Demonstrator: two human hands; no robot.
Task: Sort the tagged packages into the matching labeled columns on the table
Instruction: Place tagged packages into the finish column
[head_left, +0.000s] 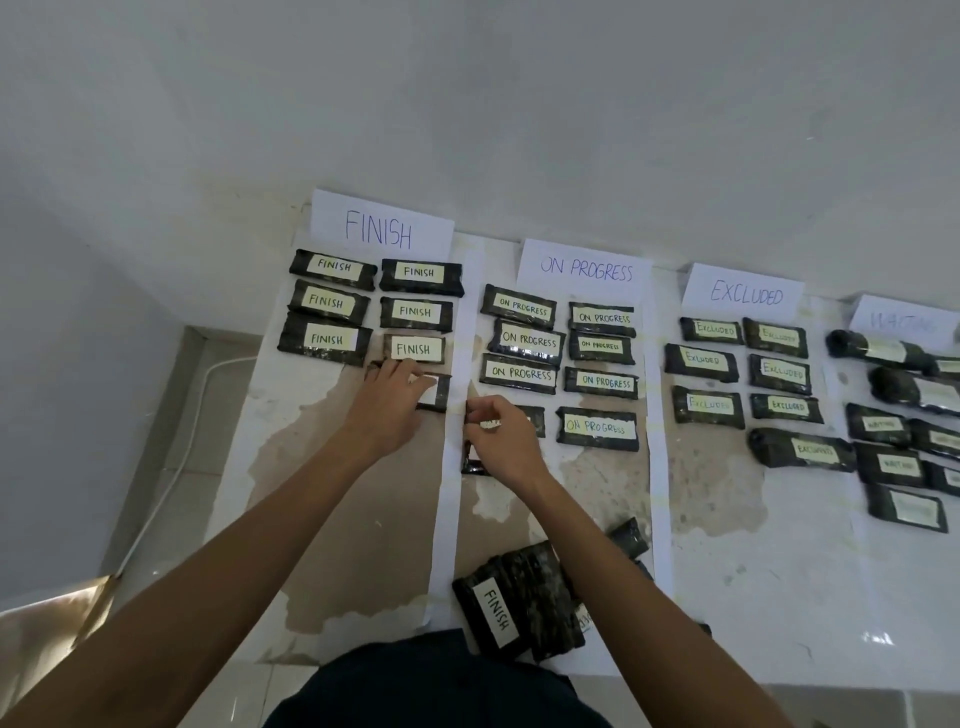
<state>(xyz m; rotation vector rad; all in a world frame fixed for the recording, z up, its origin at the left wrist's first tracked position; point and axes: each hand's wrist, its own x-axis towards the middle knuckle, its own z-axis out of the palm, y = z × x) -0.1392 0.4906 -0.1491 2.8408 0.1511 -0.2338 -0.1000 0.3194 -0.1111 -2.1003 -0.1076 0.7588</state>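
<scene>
Dark wrapped packages with white tags lie in columns under paper signs FINISH (379, 228), ON PROGRESS (586, 269), EXCLUDED (746, 294) and a blurred fourth sign (904, 322). My left hand (389, 402) rests on a package (436, 392) at the bottom of the FINISH column, covering most of its tag. My right hand (501, 434) grips a package (524, 418) at the left bottom of the ON PROGRESS column; its tag is hidden. Another dark package (471, 460) shows under that hand. An unsorted pile (524, 597) with a FINISH tag on top lies near my body.
White paper strips (447, 493) separate the columns on the worn, stained table (363, 519). A white wall rises behind the signs. A white cable (176, 467) runs along the floor on the left. The rightmost column holds several packages with blurred tags.
</scene>
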